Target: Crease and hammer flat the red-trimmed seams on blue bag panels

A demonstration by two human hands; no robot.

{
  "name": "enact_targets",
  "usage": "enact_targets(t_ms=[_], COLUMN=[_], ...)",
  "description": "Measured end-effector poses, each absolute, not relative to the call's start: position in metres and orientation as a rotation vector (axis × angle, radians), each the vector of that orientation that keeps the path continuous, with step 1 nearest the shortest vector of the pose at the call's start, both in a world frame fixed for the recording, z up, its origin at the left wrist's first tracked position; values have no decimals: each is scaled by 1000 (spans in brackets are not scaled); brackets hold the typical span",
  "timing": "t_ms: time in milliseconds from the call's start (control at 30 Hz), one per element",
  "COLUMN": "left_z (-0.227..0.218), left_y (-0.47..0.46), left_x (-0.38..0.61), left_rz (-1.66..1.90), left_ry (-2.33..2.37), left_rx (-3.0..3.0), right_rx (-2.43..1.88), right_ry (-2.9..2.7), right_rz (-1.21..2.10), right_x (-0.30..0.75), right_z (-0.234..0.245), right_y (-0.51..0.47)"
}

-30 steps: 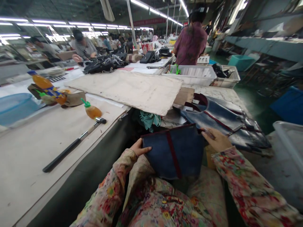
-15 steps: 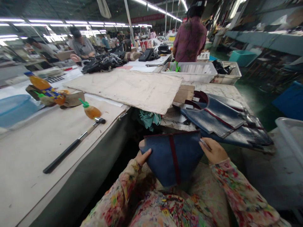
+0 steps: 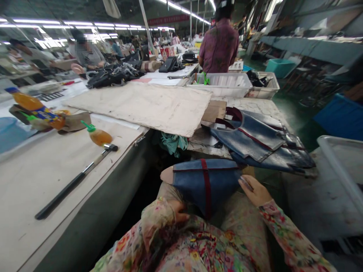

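A dark blue leather bag panel [image 3: 224, 185] with a dark red strip down its middle and a red line along its top rests across my lap. My right hand [image 3: 258, 192] pinches its right edge; a thin greyish thing shows at those fingers, too small to name. Lower, by the panel's left side, my left hand [image 3: 178, 210] lies close to my body with curled fingers, apart from the panel's top edge. Whatever is in those fingers, if anything, is hidden. At the panel's left end a pale pinkish flap [image 3: 167, 175] sticks out.
On the left bench lie a hammer [image 3: 76, 185], a green-tipped glue bottle [image 3: 98, 136] and an orange drink bottle [image 3: 31, 102]. Blue bag pieces [image 3: 258, 136] are stacked ahead on the right. Beyond stand white bins [image 3: 224, 85] and a person in purple [image 3: 218, 45].
My left hand has let go of the panel's upper left corner and drawn down toward my body. The panel's top has tipped over, and its pale flap now shows. My right hand stays at the right edge.
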State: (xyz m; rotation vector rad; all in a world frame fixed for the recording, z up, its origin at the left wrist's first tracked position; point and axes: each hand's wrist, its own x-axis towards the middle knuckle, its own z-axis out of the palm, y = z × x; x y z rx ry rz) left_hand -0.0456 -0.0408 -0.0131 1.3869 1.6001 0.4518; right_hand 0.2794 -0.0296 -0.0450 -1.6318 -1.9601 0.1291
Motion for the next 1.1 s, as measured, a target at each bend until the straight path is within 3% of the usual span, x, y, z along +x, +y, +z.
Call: enact_targets(t_ms=[167,300,500,767,1100], left_z=[29,34,-2,-18,-7], left_y=[-21,4,13,6,6], left_x=[-26,15,56,48,87], left_rz=[450,638,552,571,411], left_ry=[860,998,1120,1162,1206], left_rx=[2136,2524,2860,2966,2922], right_rx=[-1629,-1605,-1595,-1585,-1589], right_ry=[-1909,-1851,-1819,-1790,-1810], right_rz=[29,75,125,156,174], right_x=[270,266,265,263,258], right_z=[-62,-68,-75,-79,-53], right_y=[-51,-53,-55,-57,-60])
